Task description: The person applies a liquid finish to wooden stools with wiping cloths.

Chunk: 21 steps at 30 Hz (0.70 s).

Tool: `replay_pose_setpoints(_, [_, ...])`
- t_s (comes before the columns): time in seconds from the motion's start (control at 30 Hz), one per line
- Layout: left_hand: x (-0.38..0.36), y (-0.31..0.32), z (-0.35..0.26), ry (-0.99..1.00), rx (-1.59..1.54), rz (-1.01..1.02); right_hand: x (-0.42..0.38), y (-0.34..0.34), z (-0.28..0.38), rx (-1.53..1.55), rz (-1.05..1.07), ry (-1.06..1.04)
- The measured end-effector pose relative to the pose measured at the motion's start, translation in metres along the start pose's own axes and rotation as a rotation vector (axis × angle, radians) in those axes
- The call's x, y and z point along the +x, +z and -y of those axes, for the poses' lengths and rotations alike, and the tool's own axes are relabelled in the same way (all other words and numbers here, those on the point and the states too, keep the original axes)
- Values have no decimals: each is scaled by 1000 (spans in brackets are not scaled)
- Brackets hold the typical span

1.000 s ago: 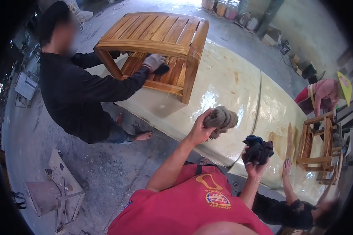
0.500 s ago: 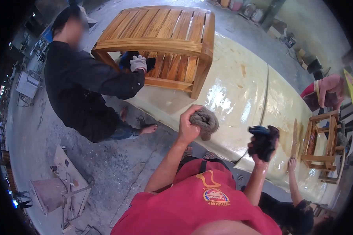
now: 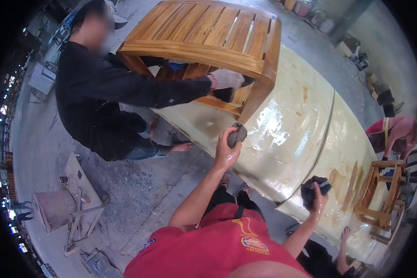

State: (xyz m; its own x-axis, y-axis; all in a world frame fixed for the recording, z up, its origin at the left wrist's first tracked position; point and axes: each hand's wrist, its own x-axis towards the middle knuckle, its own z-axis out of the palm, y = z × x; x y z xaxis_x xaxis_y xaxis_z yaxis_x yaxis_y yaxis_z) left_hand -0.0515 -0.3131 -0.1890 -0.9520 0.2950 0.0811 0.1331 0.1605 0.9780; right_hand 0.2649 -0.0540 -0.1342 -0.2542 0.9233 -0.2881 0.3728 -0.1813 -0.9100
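Note:
A bunched grey-brown cloth (image 3: 237, 134) is gripped in my left hand (image 3: 227, 150), just below the near corner of a slatted wooden bench (image 3: 227, 53). My right hand (image 3: 319, 199) holds a dark, crumpled cloth (image 3: 309, 191) over the shiny, stained covering of the long table (image 3: 287, 139). Neither cloth touches the bench. A co-worker's gloved hand (image 3: 227, 79) reaches in under the bench top with a dark cloth near its right leg.
The co-worker in black (image 3: 92, 102) stands at the left. A small wooden frame (image 3: 380, 197) sits on the table's right end, near a bent-over person (image 3: 394, 132). Another person's hand (image 3: 345, 233) is at lower right. A bucket (image 3: 55, 208) stands on the floor.
The co-worker's gloved hand has moved right along the bench. My left hand has turned with its cloth and the fingers now show. My right hand has lowered slightly. The view has shifted.

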Motion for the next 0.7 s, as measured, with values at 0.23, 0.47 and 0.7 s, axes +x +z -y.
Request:
replay_pose_setpoints(0.23, [15,65,19,75,497,508,66,45,-115,-837,-26,59])
replay_pose_setpoints(0.47, [35,119,104,254,882,581,64,66,-143,-955,-137,120])
replay_pose_setpoints(0.7, [45,120,128,404,755,611,102,51,-151,-839,63,290])
